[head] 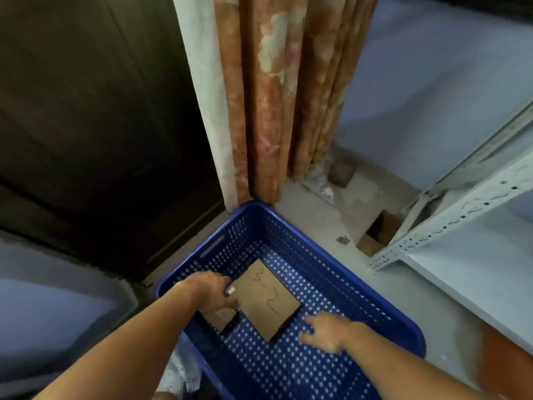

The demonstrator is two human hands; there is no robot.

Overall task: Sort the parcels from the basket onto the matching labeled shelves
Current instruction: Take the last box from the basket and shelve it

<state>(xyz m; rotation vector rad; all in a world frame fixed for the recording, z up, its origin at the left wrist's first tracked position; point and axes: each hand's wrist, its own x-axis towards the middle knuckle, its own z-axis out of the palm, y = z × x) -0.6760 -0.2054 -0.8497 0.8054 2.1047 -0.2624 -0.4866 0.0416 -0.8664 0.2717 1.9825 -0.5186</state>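
A blue perforated basket (360, 290) stands on the floor below me. Inside it lies a flat brown cardboard parcel (268, 298) with "3-2" handwritten on top. My left hand (212, 293) grips the parcel's left edge, thumb on top. A smaller brown parcel (223, 317) lies partly hidden under that hand. My right hand (326, 330) hovers inside the basket just right of the parcel's near corner, fingers spread and holding nothing.
A grey metal shelf unit (450, 223) stands at the right, with small cardboard boxes (380, 229) on the floor under its corner. A patterned curtain (282, 96) hangs behind the basket, and a dark door (101, 125) is at left.
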